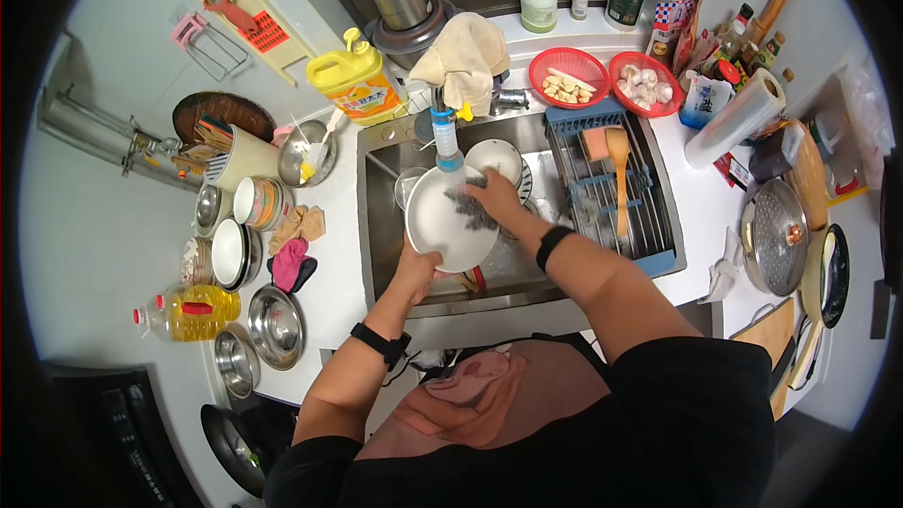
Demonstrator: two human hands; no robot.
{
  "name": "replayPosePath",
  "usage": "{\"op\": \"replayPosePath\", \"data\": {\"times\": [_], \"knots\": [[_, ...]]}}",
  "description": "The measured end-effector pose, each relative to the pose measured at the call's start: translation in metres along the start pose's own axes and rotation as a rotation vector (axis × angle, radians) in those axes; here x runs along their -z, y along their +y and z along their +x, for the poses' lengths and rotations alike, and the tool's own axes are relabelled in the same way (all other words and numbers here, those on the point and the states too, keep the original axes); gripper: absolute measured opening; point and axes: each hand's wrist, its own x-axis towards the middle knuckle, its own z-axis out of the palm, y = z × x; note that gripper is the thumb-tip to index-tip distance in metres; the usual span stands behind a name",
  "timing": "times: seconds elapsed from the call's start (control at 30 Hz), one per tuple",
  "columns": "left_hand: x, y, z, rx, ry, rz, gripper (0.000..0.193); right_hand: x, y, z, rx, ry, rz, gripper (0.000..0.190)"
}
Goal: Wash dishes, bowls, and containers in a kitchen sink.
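Note:
My left hand [417,269] grips the near-left rim of a white plate [441,226], with the thumb on its upper face. The plate is tilted over a stainless steel sink [374,254] and bears a dark grey pattern. My right hand [497,199] lies over the plate's right side, its fingers on the upper face; whether it holds anything is hidden. Directly above the plate's far rim is the blue and clear tap nozzle [446,144], with water seeming to run from it. Behind my right hand, a white bowl [494,155] and other dishes sit in the sink.
A drying rack [600,190] with a wooden spatula [619,162] spans the sink's right side. Red baskets of peeled garlic [537,60] and garlic bulbs [677,102] stand behind. Stacked bowls [229,250], steel basins [264,346] and an oil bottle [211,312] crowd the left counter.

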Motion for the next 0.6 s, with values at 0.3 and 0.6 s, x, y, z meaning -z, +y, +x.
{"op": "replayPosePath", "data": {"times": [0.3,0.6], "knots": [[-0.001,0.010,-0.003,0.075,-0.085,-0.046,0.058,0.023,-0.038,0.016,0.465,-0.131,-0.231,0.045],[-0.001,-0.005,0.009,-0.008,0.073,-0.072,0.073,-0.071,0.035,-0.066,-0.480,-0.031,0.781,0.049]]}}
